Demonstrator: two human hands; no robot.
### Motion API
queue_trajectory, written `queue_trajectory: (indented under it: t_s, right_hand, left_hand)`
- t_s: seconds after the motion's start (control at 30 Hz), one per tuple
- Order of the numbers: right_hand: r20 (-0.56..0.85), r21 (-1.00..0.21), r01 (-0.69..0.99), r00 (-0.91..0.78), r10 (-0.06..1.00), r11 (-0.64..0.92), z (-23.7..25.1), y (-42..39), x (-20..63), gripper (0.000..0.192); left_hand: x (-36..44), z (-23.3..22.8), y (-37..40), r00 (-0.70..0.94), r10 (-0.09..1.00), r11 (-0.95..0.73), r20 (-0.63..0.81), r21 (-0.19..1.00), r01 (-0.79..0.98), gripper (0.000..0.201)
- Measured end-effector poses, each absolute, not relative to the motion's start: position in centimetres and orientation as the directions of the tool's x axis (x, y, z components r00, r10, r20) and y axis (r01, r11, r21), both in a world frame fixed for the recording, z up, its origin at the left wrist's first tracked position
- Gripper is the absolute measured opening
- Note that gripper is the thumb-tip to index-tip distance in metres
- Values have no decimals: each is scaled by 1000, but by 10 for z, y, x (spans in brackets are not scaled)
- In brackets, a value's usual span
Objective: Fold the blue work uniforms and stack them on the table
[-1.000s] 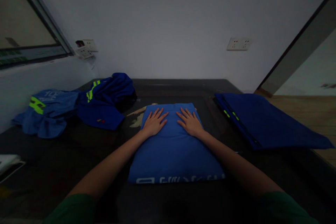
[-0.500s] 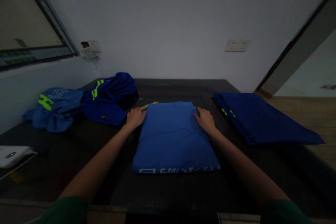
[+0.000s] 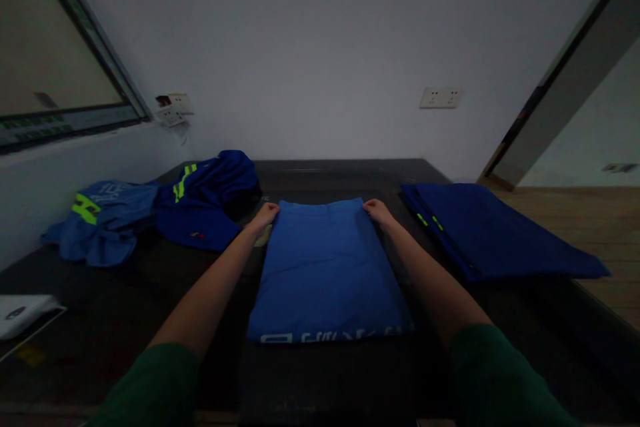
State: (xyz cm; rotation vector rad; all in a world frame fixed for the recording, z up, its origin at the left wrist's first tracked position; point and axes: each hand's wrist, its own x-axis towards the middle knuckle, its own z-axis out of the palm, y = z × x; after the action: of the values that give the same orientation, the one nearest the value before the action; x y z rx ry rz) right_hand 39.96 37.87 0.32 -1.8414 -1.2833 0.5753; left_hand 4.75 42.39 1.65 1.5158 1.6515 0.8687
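Observation:
A folded light-blue garment (image 3: 327,267) lies flat in front of me, with white printed characters along its near edge. My left hand (image 3: 267,212) pinches its far left corner, fingers closed. At the far right corner my right hand (image 3: 377,209) grips the cloth between thumb and fingers. The far edge sags slightly between both hands. Part of a beige item (image 3: 263,235) shows beneath my left hand; I cannot make out what it is.
On the dark table (image 3: 325,380), a crumpled light-blue garment (image 3: 107,220) and a dark-blue one (image 3: 205,193) with yellow-green stripes lie at left. A folded dark-blue garment (image 3: 500,233) overhangs the right edge. A white device (image 3: 23,313) with a cable sits at far left.
Both hands have gone from resting spread along the garment's sides to pinching its far corners. The far edge now looks straighter and slightly raised at its corners. My view has shifted a little.

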Motion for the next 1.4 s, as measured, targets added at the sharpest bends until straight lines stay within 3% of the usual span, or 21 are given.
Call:
queue_trajectory:
  t_s: [0.3,0.43,0.5,0.57,0.63,0.67,0.73,0.8,0.93,1.13,1.27,1.4]
  right_hand:
    - [187,-786,612,376,908,-92,-2,364,396,30]
    - [262,-620,780,314,913,-90,1,350,386,35]
    - [322,-498,863,274,906,-84,10,341,379,39]
    - [378,-408,912,208,902,-39,20,326,369,43]
    - [406,-340,937,69,911,80,28,304,356,43]
    - [403,-305,939,-26,915,161,30,291,350,42]
    - [357,-235,923,-208,911,303,27,261,339,43]
    - [267,-191,914,-301,915,356,17,233,333,46]
    - [124,-139,941,-293,948,309,-1,203,340,55]
    - [157,-92,965,-228,961,244,0,195,354,55]
    - [264,-56,930,-336,904,362,3,179,350,47]
    - [250,-61,870,-460,852,488,-1,162,345,48]
  left_hand:
    - [56,7,419,-116,990,16,76,766,643,28]
    - [58,11,409,-101,988,-13,120,703,712,30]
    - [60,18,401,-85,979,-44,184,603,796,38]
    - [63,27,385,-1,956,-130,292,428,894,45]
    - [66,35,360,225,921,-318,317,280,906,44]
    - [68,37,344,377,884,-446,275,262,856,41]
    - [70,37,308,655,742,-664,143,295,687,40]
    - [69,33,274,782,621,-751,42,317,579,46]
    - [58,23,237,789,614,-760,-24,252,599,52]
    - [33,21,230,757,653,-750,14,151,644,52]
    - [28,27,207,791,610,-782,55,208,588,49]
    - [30,32,184,835,551,-806,1,261,531,53]
